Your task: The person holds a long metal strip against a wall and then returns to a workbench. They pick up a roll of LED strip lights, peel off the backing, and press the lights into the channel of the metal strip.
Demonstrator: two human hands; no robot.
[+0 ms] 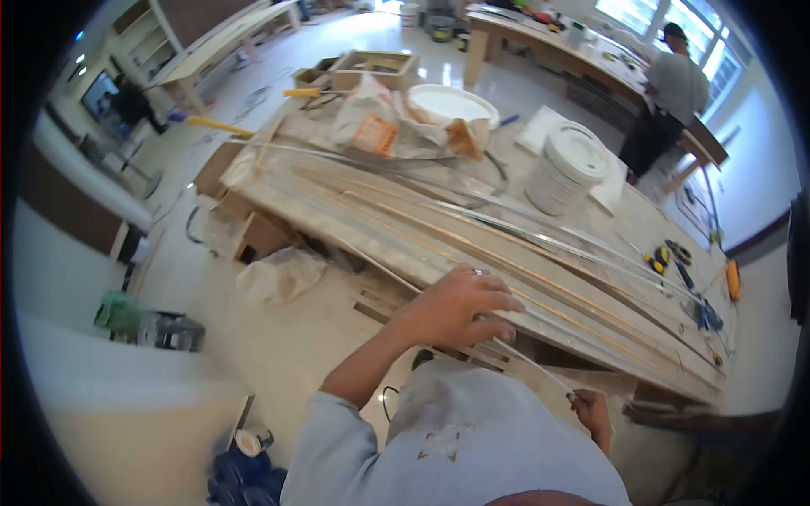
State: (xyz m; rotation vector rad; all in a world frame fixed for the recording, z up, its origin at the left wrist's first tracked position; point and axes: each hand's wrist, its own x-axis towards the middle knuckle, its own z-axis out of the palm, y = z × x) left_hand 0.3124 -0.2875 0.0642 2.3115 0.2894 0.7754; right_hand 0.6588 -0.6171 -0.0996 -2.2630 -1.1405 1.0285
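Note:
A long, thin pale strip (536, 368) runs slantwise along the near edge of the workbench and passes beneath my left hand (462, 305). That hand is palm down with the fingers apart, and a ring shows on one finger. Whether its thumb touches the strip cannot be told. Lower right, my right hand (591, 411) is closed around the strip's near end. Beyond my left hand, several long trim strips (481, 232), some shiny and some wood-toned, lie side by side on the dusty workbench (295, 198).
A white lidded bucket (567, 169), a crumpled bag (367, 126) and a white tub (451, 105) stand on the bench. Hand tools (675, 257) lie at its right end. Another person (675, 88) stands by a far table (548, 38). Cables cross the floor at left.

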